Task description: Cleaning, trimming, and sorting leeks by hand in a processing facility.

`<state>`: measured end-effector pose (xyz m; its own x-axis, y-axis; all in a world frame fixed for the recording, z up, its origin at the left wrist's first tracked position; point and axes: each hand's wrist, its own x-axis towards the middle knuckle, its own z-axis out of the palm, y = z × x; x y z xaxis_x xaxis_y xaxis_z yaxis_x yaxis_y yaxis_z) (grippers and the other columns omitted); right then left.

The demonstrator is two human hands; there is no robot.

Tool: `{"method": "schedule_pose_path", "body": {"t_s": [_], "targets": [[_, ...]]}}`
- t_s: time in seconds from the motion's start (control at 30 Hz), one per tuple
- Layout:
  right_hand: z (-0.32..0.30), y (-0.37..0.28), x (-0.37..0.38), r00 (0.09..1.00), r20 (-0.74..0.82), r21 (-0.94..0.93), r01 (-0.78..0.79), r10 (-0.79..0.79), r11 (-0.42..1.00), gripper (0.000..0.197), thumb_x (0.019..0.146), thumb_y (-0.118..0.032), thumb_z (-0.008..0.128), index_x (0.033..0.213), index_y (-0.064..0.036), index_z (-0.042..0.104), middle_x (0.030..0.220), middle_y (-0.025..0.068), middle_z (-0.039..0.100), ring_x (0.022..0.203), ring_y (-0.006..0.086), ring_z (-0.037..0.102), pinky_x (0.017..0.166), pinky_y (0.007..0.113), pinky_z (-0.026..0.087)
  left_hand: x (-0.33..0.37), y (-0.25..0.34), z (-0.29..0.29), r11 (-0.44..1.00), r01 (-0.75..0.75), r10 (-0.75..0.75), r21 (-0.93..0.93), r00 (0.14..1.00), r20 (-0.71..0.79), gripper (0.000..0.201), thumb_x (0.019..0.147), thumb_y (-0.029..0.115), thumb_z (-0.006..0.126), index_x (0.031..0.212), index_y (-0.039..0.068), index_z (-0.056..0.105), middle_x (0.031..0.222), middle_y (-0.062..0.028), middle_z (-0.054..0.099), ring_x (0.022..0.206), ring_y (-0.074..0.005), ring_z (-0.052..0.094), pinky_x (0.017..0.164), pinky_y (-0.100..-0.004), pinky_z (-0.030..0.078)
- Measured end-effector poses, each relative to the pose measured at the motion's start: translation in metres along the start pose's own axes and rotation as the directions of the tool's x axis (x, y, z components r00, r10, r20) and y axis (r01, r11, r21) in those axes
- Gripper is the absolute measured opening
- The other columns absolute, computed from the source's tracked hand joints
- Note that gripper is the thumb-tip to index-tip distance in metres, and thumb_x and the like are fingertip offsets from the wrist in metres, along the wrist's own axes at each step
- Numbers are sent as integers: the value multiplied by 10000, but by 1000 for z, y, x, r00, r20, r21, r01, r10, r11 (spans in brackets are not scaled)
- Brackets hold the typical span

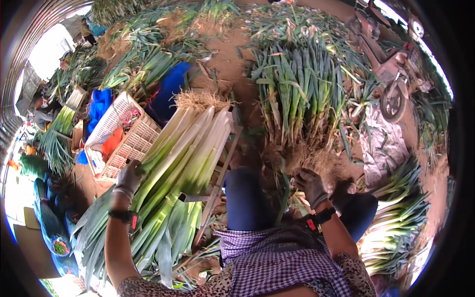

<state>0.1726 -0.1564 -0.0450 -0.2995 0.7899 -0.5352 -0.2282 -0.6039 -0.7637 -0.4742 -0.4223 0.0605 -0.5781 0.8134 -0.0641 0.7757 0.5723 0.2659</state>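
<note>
A large bundle of leeks (190,148) lies on a metal rack (220,175) left of my knee, roots away from me and green leaves toward me. My left hand (129,179), in a grey glove, is closed at the bundle's left edge around a leek; its fingertips are partly hidden by the stalks. My right hand (310,187), also gloved, is just in front of the root ends of a tall leek pile (302,89). Its fingers are curled, and what they hold, if anything, does not show.
A cream wicker basket (131,143) with orange and red items stands beyond my left hand, near blue cloth (170,94). More leeks (396,218) lie at right, near a pale sack (383,143) and a parked two-wheeler (393,94). A person (44,111) sits at far left.
</note>
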Motion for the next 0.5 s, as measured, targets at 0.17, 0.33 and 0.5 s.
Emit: {"method": "schedule_pose_path", "body": {"t_s": [0.17, 0.33, 0.5], "targets": [[40, 10, 10, 997, 48, -72, -57, 61, 996, 294, 1006, -186, 696, 1244, -14, 683, 1077, 71, 737, 945, 210, 729, 898, 380, 608, 16, 27, -1, 977, -196, 194, 87, 981, 26, 476, 831, 156, 798, 1290, 89, 694, 1068, -214, 755, 1005, -392, 730, 894, -470, 575], [50, 8, 7, 989, 141, -126, -22, 40, 992, 306, 1012, -182, 673, 1254, 5, 665, 1119, 89, 737, 987, 218, 724, 925, 388, 604, 12, 20, -2, 864, -108, 179, -492, 979, 100, 561, 748, -106, 773, 1290, 25, 709, 959, -23, 716, 820, -106, 606, 778, -279, 539], [42, 18, 16, 986, 145, -175, -60, 86, 983, 313, 1016, -163, 654, 1271, 19, 653, 1141, 101, 743, 998, 224, 734, 942, 392, 603, 26, -11, -4, 840, 29, 147, -542, 949, 279, 551, 763, -108, 754, 1301, 8, 717, 941, 4, 703, 784, -86, 604, 719, -268, 539]]}}
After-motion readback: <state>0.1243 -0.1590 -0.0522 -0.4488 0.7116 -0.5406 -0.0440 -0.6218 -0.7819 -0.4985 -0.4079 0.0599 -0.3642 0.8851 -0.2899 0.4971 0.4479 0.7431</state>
